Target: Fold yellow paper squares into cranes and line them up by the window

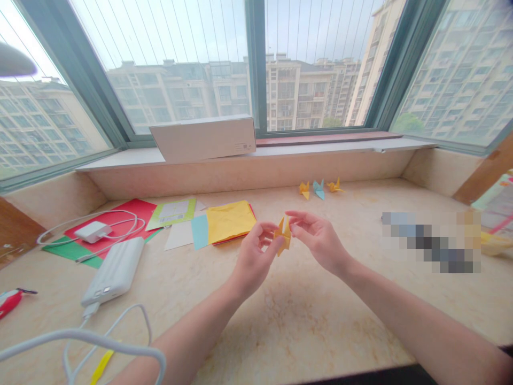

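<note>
Both hands, left hand point(253, 255) and right hand point(316, 238), pinch the orange paper crane point(284, 234) between them.

A bay window point(176, 64) with teal frames point(256, 64) wraps round three sides; thin wires run across the panes; pale apartment blocks point(296, 91) stand outside (hazy, even daylight); below, a stone ledge point(320, 148) steps down to a beige marble counter point(320, 321).

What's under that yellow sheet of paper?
The yellow sheet lies on a red sheet, showing along its lower edge, and overlaps a light blue sheet. Anything else beneath is covered.
</note>
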`<state>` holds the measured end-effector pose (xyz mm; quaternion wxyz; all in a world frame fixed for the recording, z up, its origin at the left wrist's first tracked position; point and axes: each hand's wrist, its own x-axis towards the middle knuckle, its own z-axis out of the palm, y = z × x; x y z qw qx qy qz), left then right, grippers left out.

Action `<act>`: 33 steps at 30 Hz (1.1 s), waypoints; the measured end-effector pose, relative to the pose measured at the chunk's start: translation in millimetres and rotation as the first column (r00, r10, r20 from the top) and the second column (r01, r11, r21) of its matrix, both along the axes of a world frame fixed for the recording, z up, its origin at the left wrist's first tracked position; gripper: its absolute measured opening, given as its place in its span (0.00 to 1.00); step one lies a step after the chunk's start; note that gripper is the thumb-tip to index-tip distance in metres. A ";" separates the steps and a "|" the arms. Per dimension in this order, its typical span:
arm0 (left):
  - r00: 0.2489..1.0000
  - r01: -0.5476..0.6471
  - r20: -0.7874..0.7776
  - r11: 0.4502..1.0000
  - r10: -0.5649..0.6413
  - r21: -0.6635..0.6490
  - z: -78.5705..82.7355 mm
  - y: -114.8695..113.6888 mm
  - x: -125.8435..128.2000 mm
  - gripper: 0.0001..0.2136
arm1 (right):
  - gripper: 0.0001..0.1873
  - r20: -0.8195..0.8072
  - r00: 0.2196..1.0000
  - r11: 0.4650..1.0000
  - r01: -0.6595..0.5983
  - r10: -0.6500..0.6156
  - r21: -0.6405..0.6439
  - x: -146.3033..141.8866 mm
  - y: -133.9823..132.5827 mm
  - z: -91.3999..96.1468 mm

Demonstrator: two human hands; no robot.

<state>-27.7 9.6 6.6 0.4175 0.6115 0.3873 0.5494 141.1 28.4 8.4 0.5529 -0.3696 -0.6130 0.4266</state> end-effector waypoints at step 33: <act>0.998 0.000 -0.067 1.000 0.000 0.008 -5.0 4.0 -3.1 0.10 | 0.02 0.354 0.891 0.845 0.057 -0.283 0.532 -0.1 -10.8 2.8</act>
